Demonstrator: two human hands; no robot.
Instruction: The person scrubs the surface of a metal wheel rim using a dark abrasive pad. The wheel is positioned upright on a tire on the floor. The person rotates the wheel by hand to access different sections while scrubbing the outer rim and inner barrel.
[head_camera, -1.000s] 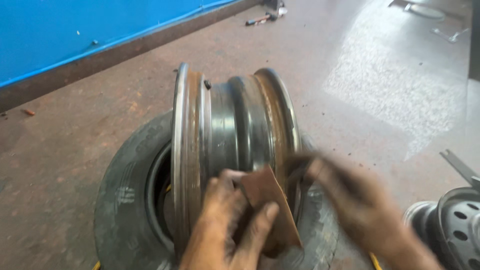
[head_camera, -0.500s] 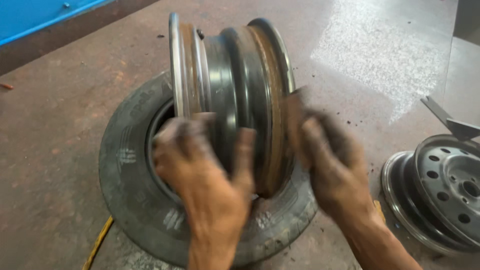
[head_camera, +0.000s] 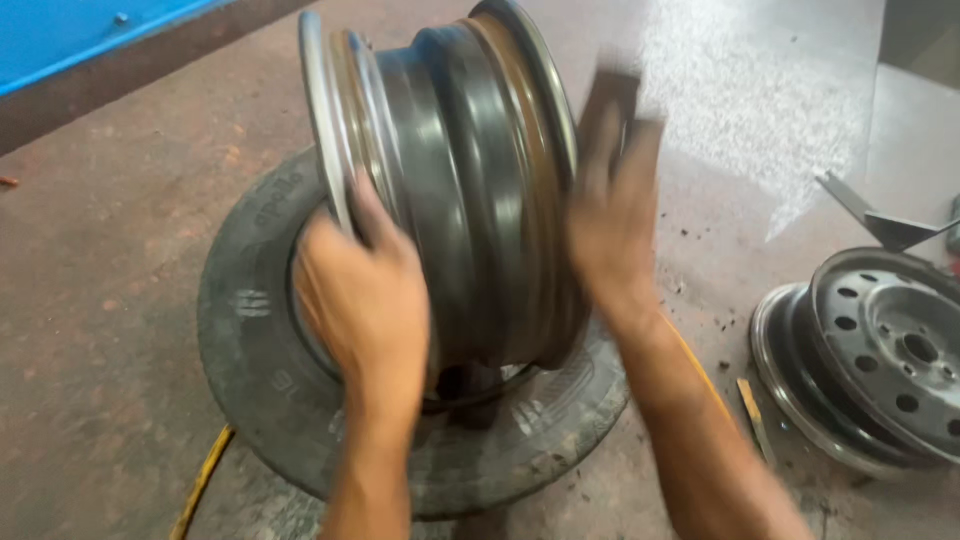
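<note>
Steel rim (head_camera: 455, 190) — upright on a tyre (head_camera: 250, 330) — hands (head_camera: 365, 295) gripping both sides.

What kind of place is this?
Probably a tyre repair shop. A steel rim stands on edge on a worn tyre lying on a concrete floor, and another rim lies nearby.

Concrete floor (head_camera: 120, 300) carries a tyre (head_camera: 250, 330) and spare rim (head_camera: 880, 370).
</note>
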